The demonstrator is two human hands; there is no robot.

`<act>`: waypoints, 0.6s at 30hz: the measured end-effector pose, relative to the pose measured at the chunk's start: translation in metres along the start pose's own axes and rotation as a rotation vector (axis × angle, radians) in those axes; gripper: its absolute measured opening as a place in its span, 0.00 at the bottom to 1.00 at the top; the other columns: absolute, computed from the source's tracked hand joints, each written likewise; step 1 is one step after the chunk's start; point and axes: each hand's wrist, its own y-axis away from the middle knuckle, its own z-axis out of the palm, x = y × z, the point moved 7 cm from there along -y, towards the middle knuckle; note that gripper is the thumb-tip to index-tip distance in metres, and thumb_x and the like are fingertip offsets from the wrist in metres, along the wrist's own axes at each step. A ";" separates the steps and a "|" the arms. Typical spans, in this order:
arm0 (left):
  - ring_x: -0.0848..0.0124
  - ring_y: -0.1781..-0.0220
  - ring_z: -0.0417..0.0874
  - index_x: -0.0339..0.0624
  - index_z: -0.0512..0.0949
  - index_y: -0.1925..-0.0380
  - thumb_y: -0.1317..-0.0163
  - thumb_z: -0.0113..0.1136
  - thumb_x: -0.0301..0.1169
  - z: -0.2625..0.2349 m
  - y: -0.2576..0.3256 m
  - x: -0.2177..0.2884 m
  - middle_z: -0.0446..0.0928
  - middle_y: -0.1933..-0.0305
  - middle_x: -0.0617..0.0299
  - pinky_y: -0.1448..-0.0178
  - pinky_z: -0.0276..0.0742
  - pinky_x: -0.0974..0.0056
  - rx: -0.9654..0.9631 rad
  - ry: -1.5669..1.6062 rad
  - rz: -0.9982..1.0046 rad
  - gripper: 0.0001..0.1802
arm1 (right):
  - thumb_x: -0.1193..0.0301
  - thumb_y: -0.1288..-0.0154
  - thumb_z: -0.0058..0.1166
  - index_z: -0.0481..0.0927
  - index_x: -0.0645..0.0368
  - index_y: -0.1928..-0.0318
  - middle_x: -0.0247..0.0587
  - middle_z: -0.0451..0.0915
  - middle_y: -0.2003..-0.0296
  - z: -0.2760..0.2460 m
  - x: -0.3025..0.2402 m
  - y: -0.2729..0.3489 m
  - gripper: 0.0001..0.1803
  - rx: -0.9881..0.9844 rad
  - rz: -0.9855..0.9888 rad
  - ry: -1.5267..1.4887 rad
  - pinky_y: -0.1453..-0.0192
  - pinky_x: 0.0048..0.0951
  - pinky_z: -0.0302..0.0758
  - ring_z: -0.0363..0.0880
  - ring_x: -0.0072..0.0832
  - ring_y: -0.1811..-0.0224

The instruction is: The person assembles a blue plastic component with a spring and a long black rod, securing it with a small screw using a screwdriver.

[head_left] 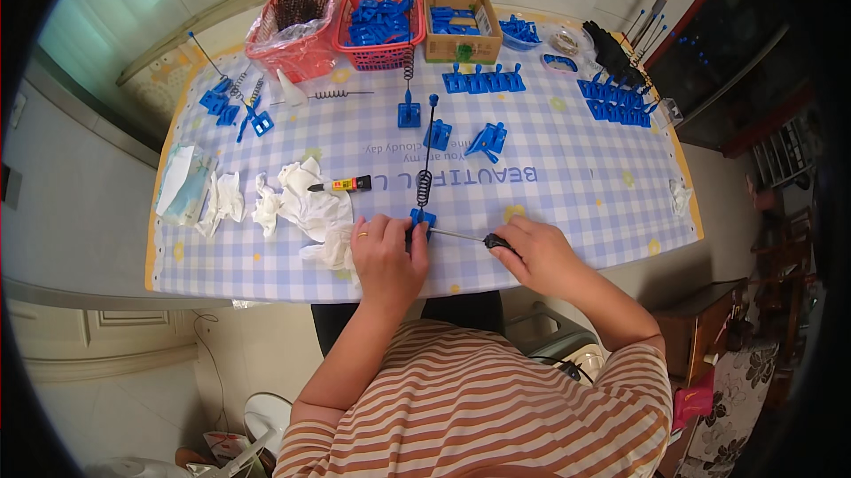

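Note:
My left hand (386, 256) grips a small blue plastic base (423, 217) near the table's front edge. From that base rises a black coil spring (424, 187) whose straight rod ends in a blue tip. My right hand (542, 256) is closed round the black handle of a screwdriver (461, 235). Its thin metal shaft points left, and the tip reaches the blue base beside my left fingers; the exact contact is hidden. Farther back stand another blue base with a spring (409, 113) and loose blue pieces (487, 141). A glue tube (340, 184) lies left of the spring.
Crumpled white tissues (310, 199) and a tissue pack (184, 184) lie at left. Along the back stand a red bin of black springs (292, 52), a red basket (381, 56) and a cardboard box (461, 48) of blue parts. Rows of blue bases (618, 112) sit at right.

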 end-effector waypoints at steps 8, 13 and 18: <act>0.56 0.65 0.77 0.41 0.78 0.72 0.44 0.66 0.32 -0.001 -0.001 0.002 0.75 0.68 0.59 0.39 0.67 0.44 -0.005 -0.005 0.001 0.08 | 0.69 0.44 0.64 0.78 0.61 0.55 0.41 0.72 0.70 0.004 -0.014 0.010 0.17 0.246 -0.118 0.342 0.67 0.37 0.72 0.73 0.39 0.69; 0.56 0.63 0.77 0.40 0.78 0.72 0.44 0.66 0.31 0.001 0.001 0.001 0.75 0.68 0.58 0.38 0.66 0.43 -0.023 -0.009 -0.011 0.08 | 0.67 0.45 0.65 0.76 0.61 0.58 0.41 0.71 0.71 0.008 -0.012 0.008 0.17 0.188 -0.173 0.356 0.69 0.33 0.72 0.74 0.37 0.70; 0.54 0.64 0.76 0.39 0.77 0.73 0.45 0.67 0.29 -0.001 -0.002 0.003 0.74 0.70 0.56 0.41 0.67 0.47 -0.004 0.017 0.006 0.08 | 0.65 0.41 0.63 0.75 0.60 0.60 0.41 0.72 0.72 0.009 -0.017 0.007 0.15 0.160 -0.185 0.337 0.69 0.34 0.73 0.75 0.37 0.70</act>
